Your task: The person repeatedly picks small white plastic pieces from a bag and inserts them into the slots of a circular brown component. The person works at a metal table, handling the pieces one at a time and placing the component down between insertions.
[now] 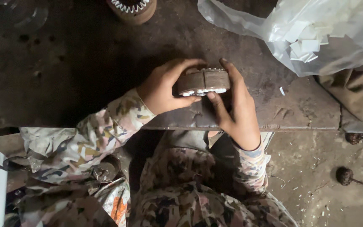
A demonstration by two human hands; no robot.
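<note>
We grip a round brown stator core (203,81) between both hands, left hand (163,89) and right hand (237,110), fingers pinching its rim above the dark surface (64,75).

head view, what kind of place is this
Likely a small motor-winding workshop: both hands hold a round stator core on a worn metal bench, beside a plastic bag of white paper slips.

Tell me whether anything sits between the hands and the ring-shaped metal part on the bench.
Nothing visible does. The left hand and the right hand both grip the ring directly, one at each end, holding it on edge over the bench. The bag lies apart, to the right.
</note>
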